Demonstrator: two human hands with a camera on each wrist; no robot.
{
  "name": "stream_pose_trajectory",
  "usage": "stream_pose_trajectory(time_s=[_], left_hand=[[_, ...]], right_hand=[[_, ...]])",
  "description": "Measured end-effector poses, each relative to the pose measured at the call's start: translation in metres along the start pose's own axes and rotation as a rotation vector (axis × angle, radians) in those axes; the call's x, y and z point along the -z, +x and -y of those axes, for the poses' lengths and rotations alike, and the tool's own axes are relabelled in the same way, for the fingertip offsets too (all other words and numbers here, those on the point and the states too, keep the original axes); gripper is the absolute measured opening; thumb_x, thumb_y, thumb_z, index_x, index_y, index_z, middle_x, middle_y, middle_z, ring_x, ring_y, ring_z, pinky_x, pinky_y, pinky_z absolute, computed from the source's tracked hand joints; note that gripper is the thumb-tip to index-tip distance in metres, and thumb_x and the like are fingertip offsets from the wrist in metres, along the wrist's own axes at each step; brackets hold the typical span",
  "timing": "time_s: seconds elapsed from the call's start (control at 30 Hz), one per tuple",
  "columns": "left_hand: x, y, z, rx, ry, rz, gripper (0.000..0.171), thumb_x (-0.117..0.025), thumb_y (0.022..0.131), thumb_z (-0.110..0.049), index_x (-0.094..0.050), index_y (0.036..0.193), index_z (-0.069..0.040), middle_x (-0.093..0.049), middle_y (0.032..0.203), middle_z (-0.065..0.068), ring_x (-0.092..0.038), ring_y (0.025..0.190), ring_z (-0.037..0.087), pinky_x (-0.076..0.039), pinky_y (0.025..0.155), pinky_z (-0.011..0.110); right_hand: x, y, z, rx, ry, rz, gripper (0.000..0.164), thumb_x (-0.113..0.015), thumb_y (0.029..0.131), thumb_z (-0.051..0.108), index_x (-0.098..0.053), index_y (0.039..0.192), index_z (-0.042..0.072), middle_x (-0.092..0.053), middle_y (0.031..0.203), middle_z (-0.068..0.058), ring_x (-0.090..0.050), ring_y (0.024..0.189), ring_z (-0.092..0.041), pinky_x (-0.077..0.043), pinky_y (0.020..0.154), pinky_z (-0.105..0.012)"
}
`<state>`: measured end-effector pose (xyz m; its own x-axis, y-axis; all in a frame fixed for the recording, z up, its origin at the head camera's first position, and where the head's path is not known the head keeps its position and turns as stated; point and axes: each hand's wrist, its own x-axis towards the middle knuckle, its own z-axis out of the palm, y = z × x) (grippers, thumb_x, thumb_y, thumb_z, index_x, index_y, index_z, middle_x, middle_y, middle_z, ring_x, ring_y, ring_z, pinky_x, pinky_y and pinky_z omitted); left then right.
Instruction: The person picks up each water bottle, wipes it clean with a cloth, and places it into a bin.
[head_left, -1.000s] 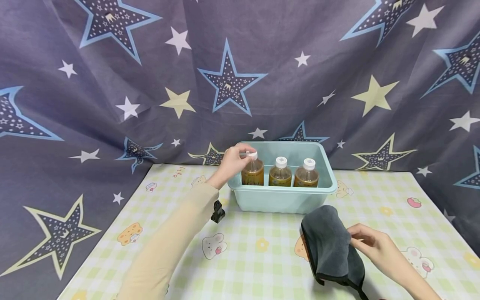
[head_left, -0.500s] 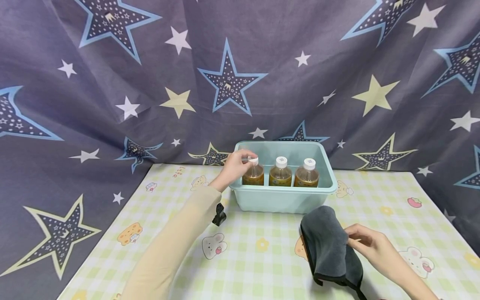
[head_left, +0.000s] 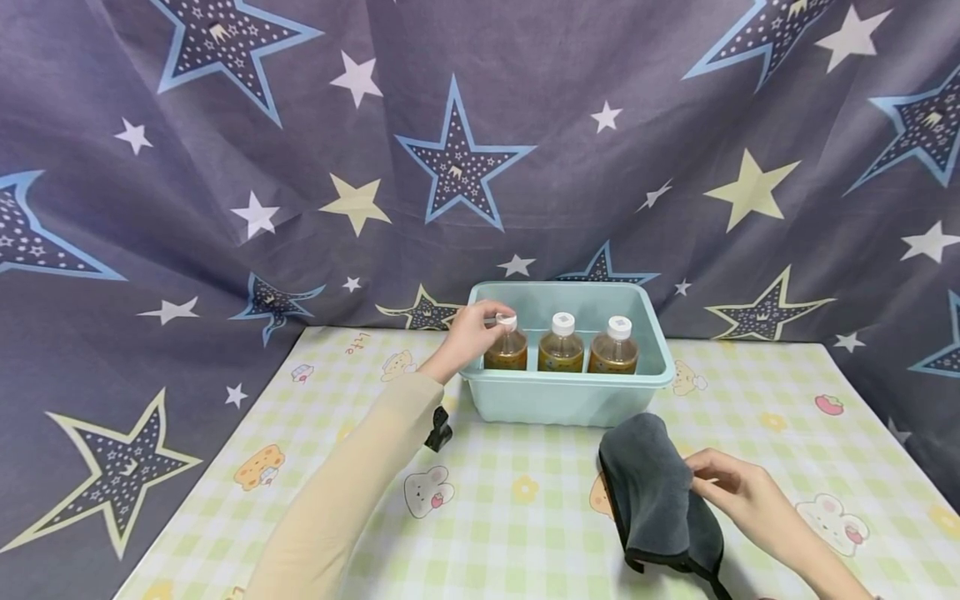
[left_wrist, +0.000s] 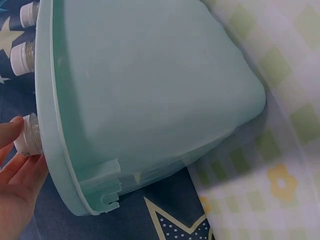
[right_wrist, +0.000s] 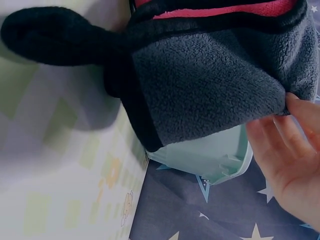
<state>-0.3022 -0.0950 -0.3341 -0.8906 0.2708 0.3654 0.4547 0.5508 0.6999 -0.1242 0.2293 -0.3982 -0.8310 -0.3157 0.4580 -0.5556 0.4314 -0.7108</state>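
My left hand (head_left: 468, 335) pinches the white cap (left_wrist: 30, 136) of the leftmost bottle (head_left: 507, 354), which stands in a pale blue-green plastic bin (head_left: 562, 402). Two similar bottles of amber liquid, the middle bottle (head_left: 561, 354) and the right bottle (head_left: 613, 356), stand beside it; the bin's front wall hides their lower parts. In front of the bin, my right hand (head_left: 738, 496) pinches a dark grey plush cloth (head_left: 652, 492) by its fold, between thumb and fingers. The right wrist view shows the cloth's black edging, black loop (right_wrist: 55, 37) and pink inner side (right_wrist: 225, 11).
A black device (head_left: 438, 429) sits at the left wrist. The table bears a green-and-white checked cover (head_left: 517, 533) with cartoon prints. Behind it hangs a dark curtain (head_left: 585, 192) with stars.
My left hand and the leftmost bottle have come down a little, so the bottle sits lower in the bin. The cloth and my right hand have shifted slightly left.
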Motion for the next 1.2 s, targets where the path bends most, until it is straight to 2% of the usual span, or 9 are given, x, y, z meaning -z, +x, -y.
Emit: stream_pose_trajectory(time_s=[0.13, 0.27, 0.4, 0.6, 0.97, 1.2], left_hand=[[0.001, 0.000, 0.002, -0.008, -0.001, 0.005, 0.017, -0.062, 0.080, 0.000, -0.064, 0.097, 0.001, -0.061, 0.101, 0.013, -0.057, 0.096, 0.023, -0.049, 0.081, 0.025], [0.003, -0.001, 0.006, -0.020, 0.038, 0.003, 0.018, -0.064, 0.079, -0.004, -0.065, 0.097, -0.002, -0.062, 0.102, 0.011, -0.057, 0.095, 0.022, -0.048, 0.084, 0.031], [0.005, -0.004, 0.008, -0.016, 0.043, -0.004, 0.020, -0.066, 0.079, -0.009, -0.066, 0.098, -0.005, -0.062, 0.103, 0.009, -0.057, 0.097, 0.021, -0.046, 0.088, 0.033], [0.013, -0.010, 0.007, -0.053, 0.051, -0.049, 0.019, -0.065, 0.080, -0.011, -0.067, 0.098, -0.005, -0.062, 0.103, 0.008, -0.056, 0.099, 0.022, -0.046, 0.088, 0.035], [0.029, -0.030, 0.008, -0.074, 0.011, -0.141, 0.018, -0.065, 0.080, -0.011, -0.067, 0.097, -0.005, -0.061, 0.102, 0.008, -0.055, 0.098, 0.021, -0.046, 0.086, 0.035], [0.037, -0.048, 0.012, -0.094, -0.022, -0.191, 0.016, -0.064, 0.080, -0.008, -0.067, 0.095, -0.004, -0.062, 0.100, 0.008, -0.055, 0.097, 0.020, -0.045, 0.086, 0.036]], right_hand=[[-0.003, 0.001, 0.001, 0.024, 0.015, -0.005, 0.024, -0.059, 0.075, -0.014, -0.062, 0.087, 0.007, -0.061, 0.087, 0.013, -0.057, 0.074, 0.000, -0.047, 0.060, -0.013], [-0.006, 0.004, 0.001, 0.031, 0.007, -0.007, 0.024, -0.059, 0.075, -0.013, -0.062, 0.087, 0.008, -0.060, 0.087, 0.014, -0.057, 0.073, 0.001, -0.047, 0.060, -0.013], [-0.011, 0.005, 0.003, 0.009, -0.018, 0.008, 0.021, -0.060, 0.076, -0.011, -0.062, 0.086, 0.008, -0.060, 0.085, 0.014, -0.057, 0.073, 0.002, -0.048, 0.058, -0.017], [-0.020, 0.010, 0.005, -0.028, -0.039, 0.043, 0.016, -0.061, 0.077, -0.007, -0.062, 0.086, 0.005, -0.061, 0.083, 0.009, -0.056, 0.073, 0.003, -0.050, 0.056, -0.021], [-0.037, 0.020, 0.011, -0.046, -0.036, 0.120, 0.011, -0.061, 0.080, 0.000, -0.063, 0.089, 0.005, -0.064, 0.083, -0.002, -0.056, 0.074, 0.001, -0.050, 0.056, -0.023], [-0.052, 0.025, 0.011, -0.048, 0.034, 0.175, 0.012, -0.061, 0.080, 0.001, -0.063, 0.091, 0.007, -0.064, 0.086, -0.004, -0.057, 0.076, -0.001, -0.051, 0.059, -0.023]])
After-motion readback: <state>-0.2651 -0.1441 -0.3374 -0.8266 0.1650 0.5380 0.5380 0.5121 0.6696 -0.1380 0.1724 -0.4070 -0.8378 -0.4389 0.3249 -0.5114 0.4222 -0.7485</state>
